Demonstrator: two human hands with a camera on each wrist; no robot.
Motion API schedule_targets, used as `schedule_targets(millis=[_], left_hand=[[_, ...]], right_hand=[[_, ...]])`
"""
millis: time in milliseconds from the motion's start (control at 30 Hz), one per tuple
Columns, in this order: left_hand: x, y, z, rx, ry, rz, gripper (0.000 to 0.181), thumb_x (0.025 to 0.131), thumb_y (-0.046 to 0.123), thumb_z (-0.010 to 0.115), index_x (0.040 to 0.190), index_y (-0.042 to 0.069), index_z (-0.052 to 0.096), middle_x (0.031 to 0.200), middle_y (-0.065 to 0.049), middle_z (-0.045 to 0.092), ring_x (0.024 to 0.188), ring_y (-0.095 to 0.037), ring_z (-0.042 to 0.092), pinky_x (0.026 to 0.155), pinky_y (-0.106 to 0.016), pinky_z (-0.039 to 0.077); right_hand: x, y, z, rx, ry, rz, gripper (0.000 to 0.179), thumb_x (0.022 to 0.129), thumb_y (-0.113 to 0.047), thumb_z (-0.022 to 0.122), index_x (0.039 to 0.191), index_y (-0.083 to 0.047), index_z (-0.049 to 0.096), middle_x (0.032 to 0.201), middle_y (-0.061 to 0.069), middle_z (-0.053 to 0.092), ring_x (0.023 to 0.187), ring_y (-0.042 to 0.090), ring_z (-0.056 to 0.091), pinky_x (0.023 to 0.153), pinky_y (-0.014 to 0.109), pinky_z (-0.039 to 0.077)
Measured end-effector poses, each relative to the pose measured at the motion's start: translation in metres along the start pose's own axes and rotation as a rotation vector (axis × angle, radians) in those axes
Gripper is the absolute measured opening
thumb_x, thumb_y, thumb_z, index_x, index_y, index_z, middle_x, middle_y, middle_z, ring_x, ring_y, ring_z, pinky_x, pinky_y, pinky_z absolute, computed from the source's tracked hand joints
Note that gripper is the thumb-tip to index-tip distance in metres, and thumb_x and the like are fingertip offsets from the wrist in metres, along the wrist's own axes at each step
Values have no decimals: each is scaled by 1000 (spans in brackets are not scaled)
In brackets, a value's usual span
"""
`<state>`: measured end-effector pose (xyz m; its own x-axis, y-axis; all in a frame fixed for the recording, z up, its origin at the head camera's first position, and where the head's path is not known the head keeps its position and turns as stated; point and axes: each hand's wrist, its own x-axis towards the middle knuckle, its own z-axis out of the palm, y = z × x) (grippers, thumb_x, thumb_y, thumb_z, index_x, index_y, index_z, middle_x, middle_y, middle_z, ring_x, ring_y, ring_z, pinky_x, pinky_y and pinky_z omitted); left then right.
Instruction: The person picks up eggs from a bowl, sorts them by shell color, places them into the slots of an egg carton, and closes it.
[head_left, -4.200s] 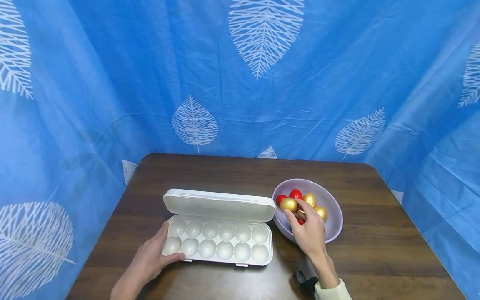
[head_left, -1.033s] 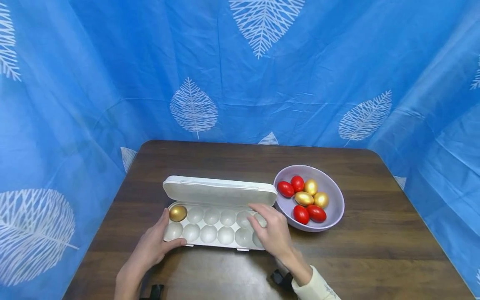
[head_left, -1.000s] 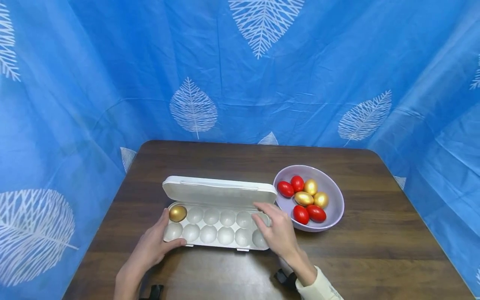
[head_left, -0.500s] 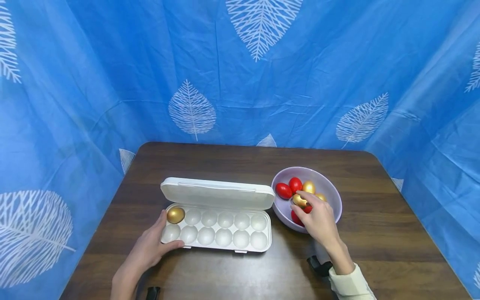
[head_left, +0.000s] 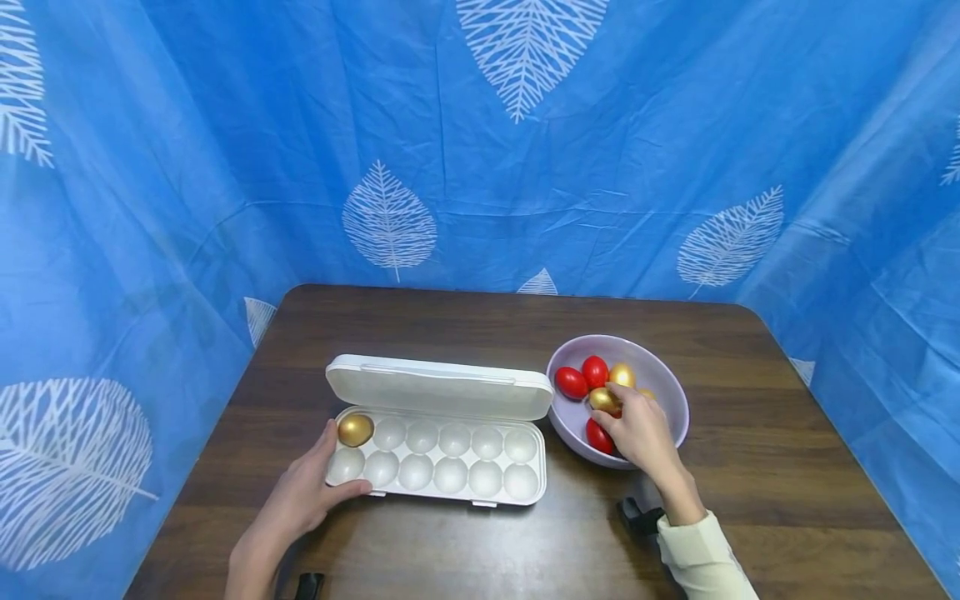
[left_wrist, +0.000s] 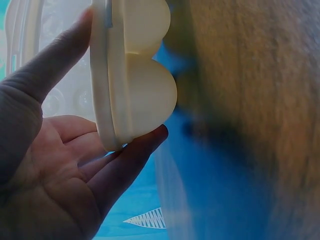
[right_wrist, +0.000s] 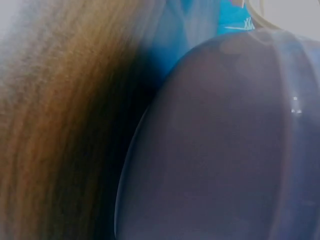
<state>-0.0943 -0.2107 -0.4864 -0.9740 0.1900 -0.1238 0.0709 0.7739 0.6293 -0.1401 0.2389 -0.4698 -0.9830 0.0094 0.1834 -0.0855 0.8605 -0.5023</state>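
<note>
My left hand (head_left: pixel 300 487) grips the left end of a white plastic egg carton (head_left: pixel 542 479), thumb on its front edge. In the left wrist view, fingers (left_wrist: pixel 117 182) wrap the end of the carton (left_wrist: pixel 145 95). A gold egg (head_left: pixel 356 430) sits in the carton's back-left cup. Over the lilac bowl (head_left: pixel 671 392), my right hand (head_left: pixel 641 433) pinches another gold egg (head_left: pixel 602 401) between thumb and fingers. Red eggs (head_left: pixel 572 383) and a gold egg (head_left: pixel 622 375) lie around it; the hand partly covers others. The right wrist view has only the outside of the bowl (right_wrist: pixel 215 140).
The carton's lid (head_left: pixel 442 392) stands raised at the back, its right end close to the bowl. Both rest on a dark wooden table (head_left: pixel 450 554). A blue curtain (head_left: pixel 480 233) with white leaf prints hangs behind and at the sides.
A gold egg went from the bowl into the carton's back-left cup. My right hand then moved back right to the bowl and closed on another gold egg. The left hand kept its grip.
</note>
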Motion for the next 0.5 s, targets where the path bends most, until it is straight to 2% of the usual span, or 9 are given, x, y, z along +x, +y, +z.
schedule_targets(millis=[267, 500], left_hand=[[0, -1, 3, -7, 7, 6, 111, 82, 45, 78, 150, -16, 15, 152, -36, 22, 134, -53, 31, 106, -63, 31], [-1, -1, 5, 0, 42, 38, 110, 81, 45, 78, 149, -17, 17, 151, -36, 24, 134, -53, 33, 105, -63, 33]], right_hand=[[10, 6, 4, -60, -64, 9, 41, 84, -9, 77, 120, 8, 65, 104, 25, 67, 90, 40, 58, 83, 56, 45], [14, 9, 9, -37, -142, 33, 44, 84, -10, 76, 123, 7, 64, 104, 21, 67, 91, 35, 56, 80, 51, 49]])
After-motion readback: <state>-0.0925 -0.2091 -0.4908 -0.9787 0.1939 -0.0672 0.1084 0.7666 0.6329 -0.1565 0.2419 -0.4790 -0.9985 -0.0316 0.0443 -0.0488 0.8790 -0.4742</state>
